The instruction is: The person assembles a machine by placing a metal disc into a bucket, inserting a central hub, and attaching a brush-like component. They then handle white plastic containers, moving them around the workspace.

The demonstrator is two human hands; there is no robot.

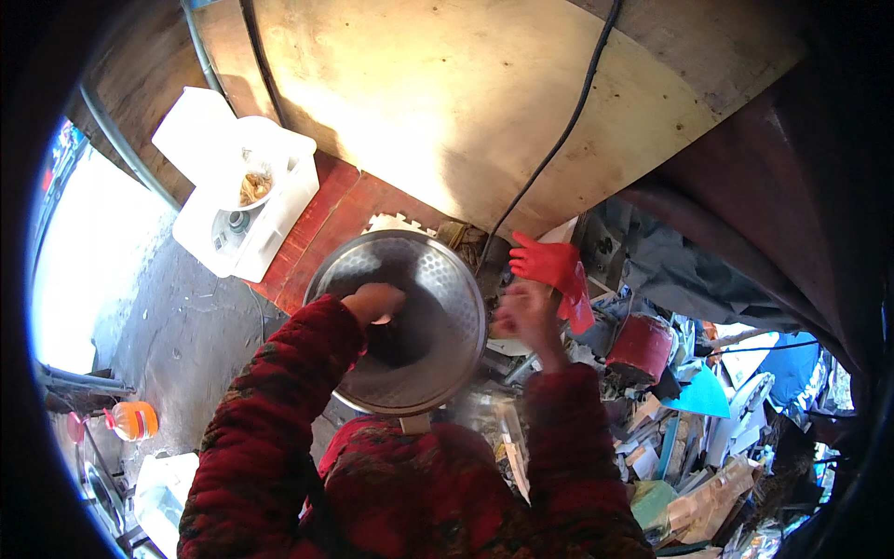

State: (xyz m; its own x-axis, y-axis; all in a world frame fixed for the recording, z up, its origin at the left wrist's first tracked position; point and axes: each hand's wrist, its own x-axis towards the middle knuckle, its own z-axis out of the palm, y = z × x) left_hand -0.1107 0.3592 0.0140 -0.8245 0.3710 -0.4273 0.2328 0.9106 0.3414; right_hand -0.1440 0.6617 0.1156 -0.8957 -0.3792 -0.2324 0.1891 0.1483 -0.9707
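Note:
A wide metal basin (447, 349) with a dimpled wall sits in front of my body, dark and shadowed inside. My left hand (375, 304) is over its left half, fingers curled together; whatever they may hold is too small or hidden to name. To the right of the rim is my right hand (529, 317), smeared by motion, so its fingers are unclear. Right behind it shows a red rubber glove (551, 265), fingers pointing left. Whether my right hand touches the glove, I cannot tell.
A red board (307, 233) lies behind the basin, with a white plastic container (207, 244) and a white bowl (279, 149) at its left. Scrap and a red bucket (643, 347) crowd the right. A plywood panel (419, 102) stands behind; an orange-filled bottle (136, 421) is far left.

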